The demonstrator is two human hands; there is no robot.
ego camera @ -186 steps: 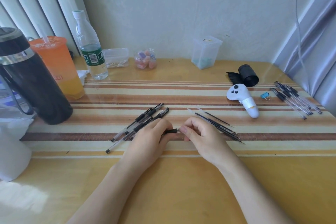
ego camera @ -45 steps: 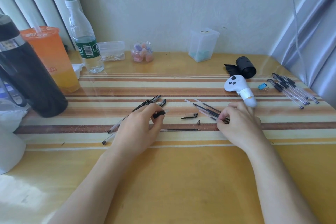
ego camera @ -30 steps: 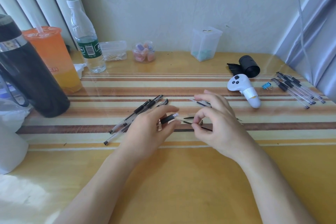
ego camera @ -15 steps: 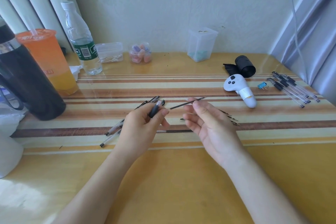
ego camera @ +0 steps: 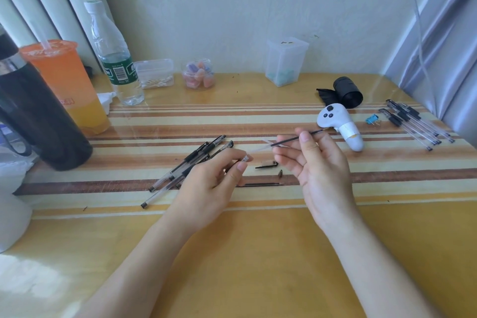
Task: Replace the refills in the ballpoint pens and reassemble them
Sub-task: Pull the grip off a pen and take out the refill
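Note:
My left hand (ego camera: 210,183) grips an empty clear pen barrel (ego camera: 245,158), whose open end points right. My right hand (ego camera: 318,165) pinches a thin black refill (ego camera: 289,140) between thumb and fingers, its clear tip aimed left at the barrel's opening, a short gap between them. On the table below lie a pen cap (ego camera: 267,165), a small tip cone (ego camera: 280,174) and another refill (ego camera: 260,184). A bunch of pens (ego camera: 196,160) lies left of my left hand. A second group of pens (ego camera: 415,122) lies at the far right.
A black flask (ego camera: 38,113), an orange drink cup (ego camera: 69,85) and a water bottle (ego camera: 113,59) stand at the left. A white controller (ego camera: 340,124), a black roll (ego camera: 347,91) and a blue clip (ego camera: 372,120) lie at the right. Small plastic containers (ego camera: 285,60) line the wall.
My right hand picked a refill from the table and turned it toward the barrel. My left hand has swung the barrel's open end to face the refill.

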